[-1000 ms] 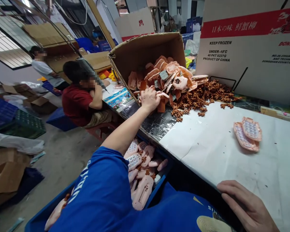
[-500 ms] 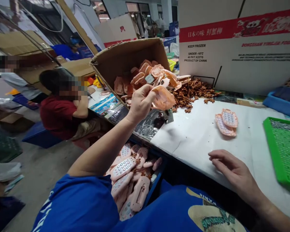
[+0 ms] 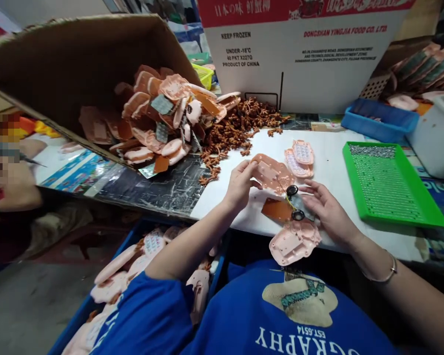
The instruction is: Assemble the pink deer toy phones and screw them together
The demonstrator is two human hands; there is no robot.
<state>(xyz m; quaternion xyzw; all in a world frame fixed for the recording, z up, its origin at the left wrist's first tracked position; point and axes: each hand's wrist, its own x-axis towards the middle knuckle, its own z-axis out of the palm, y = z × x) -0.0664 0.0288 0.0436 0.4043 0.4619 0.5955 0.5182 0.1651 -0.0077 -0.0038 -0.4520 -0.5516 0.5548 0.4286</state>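
evidently the left hand (image 3: 240, 182) has a light pinch on one end of a pink shell half (image 3: 269, 172), thumb and fingers nearly closed on its rim; gripped by the edge like that, the shell leaves its hollow inner face uncovered. it is over the counter (image 3: 159, 185), near the middle of the front edge. the right hand (image 3: 327, 209) is loosely open on the other side, fingers spread and a little curled beside two black round speakers (image 3: 298, 215); i cannot tell whether it has hold of the greyish piece (image 3: 298, 202) next to them. probably it sits so close because these parts look loose, with only a thin yellow wire (image 3: 289, 201) seen running between the speakers.

a second shell half (image 3: 292, 246) overlaps the front edge, hollow side up, perhaps kept near the person because a brown board (image 3: 276, 209) lies between the two halves. the box (image 3: 96, 54) is tipped on its side at the left part of the counter, which likely puts its heap of pink pieces (image 3: 144, 103) within reach. two keypad shells (image 3: 303, 152) lie farther back, and a green tray (image 3: 427, 204) is toward the right end.

as for looks, the held half is thin peach-pink plastic, elongated, with a wavy outline and small posts and ridges inside. the second half is paler, with similar posts.
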